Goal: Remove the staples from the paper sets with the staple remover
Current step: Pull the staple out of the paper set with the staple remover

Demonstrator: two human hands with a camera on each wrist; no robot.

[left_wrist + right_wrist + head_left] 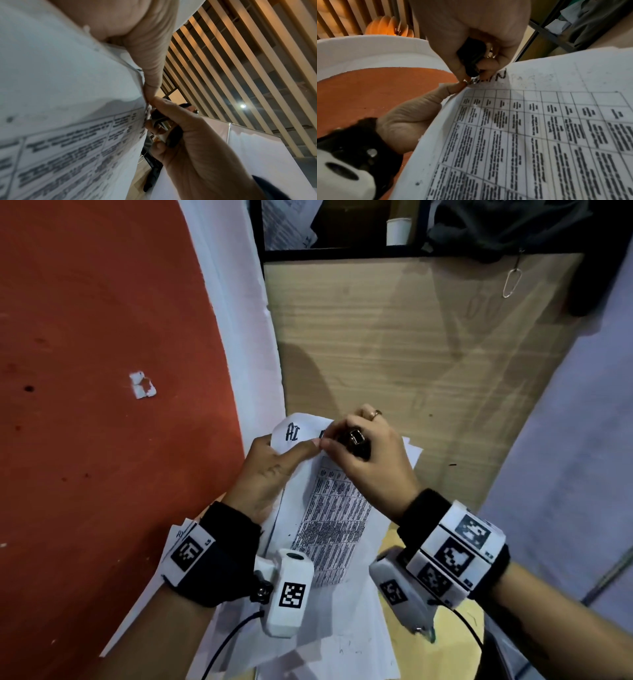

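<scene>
A stapled paper set (329, 518) with a printed table and hand-written letters near its top is held up over the desk. My left hand (301, 450) pinches its top corner, thumb (150, 60) on the front and fingers behind the sheets. My right hand (334, 440) grips a black staple remover (356, 441) with a metal part, its tip against that same corner right beside the left thumb (450, 88). In the right wrist view the remover (471, 59) points down at the paper's edge (488, 81), where something small and metallic shows. The jaws are hidden by fingers.
More loose white sheets (342, 638) lie under the held set. A wooden desk top (411, 354) stretches ahead, with a red surface (102, 371) to the left carrying a white scrap (142, 385). A shelf at the back holds a white cup (399, 231).
</scene>
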